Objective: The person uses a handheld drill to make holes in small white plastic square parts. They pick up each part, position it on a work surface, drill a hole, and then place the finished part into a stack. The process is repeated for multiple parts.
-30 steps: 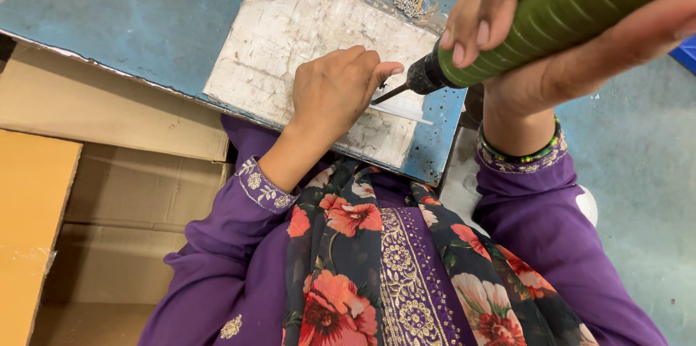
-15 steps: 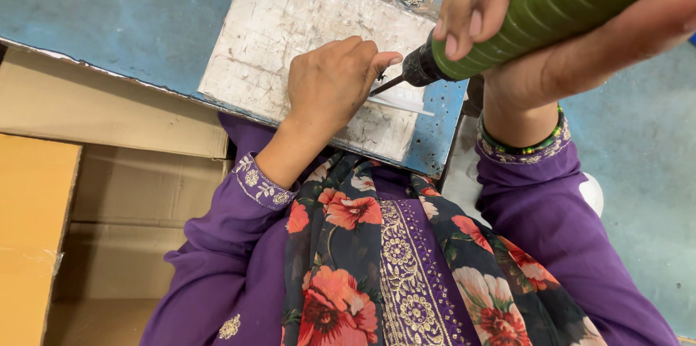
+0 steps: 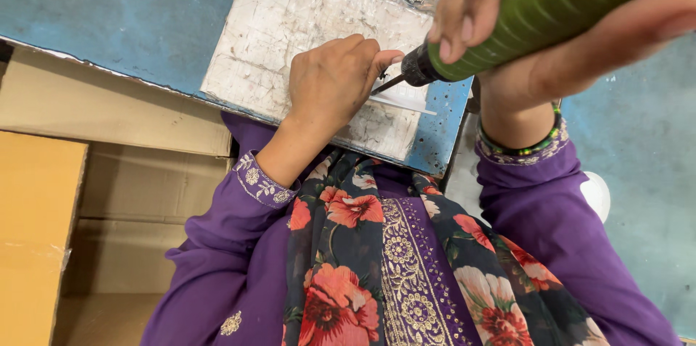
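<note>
Right hand [image 3: 478,9] clenched round green ribbed power screwdriver [image 3: 558,9], long axis slanting down-left; bit tip meets small part, hidden, pinched under left hand [image 3: 333,85] on scuffed white board [image 3: 290,20], frame centre.

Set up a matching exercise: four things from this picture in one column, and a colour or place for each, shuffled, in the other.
Things:
1. power screwdriver
2. white board
3. cardboard boxes
4. left hand

Descriptions:
A. brown, beside the bench
B. green, gripped in the right hand
C. pressed down at the tool's tip
D. lying flat on the blue bench

Pairs: 1-B, 2-D, 3-A, 4-C
</note>
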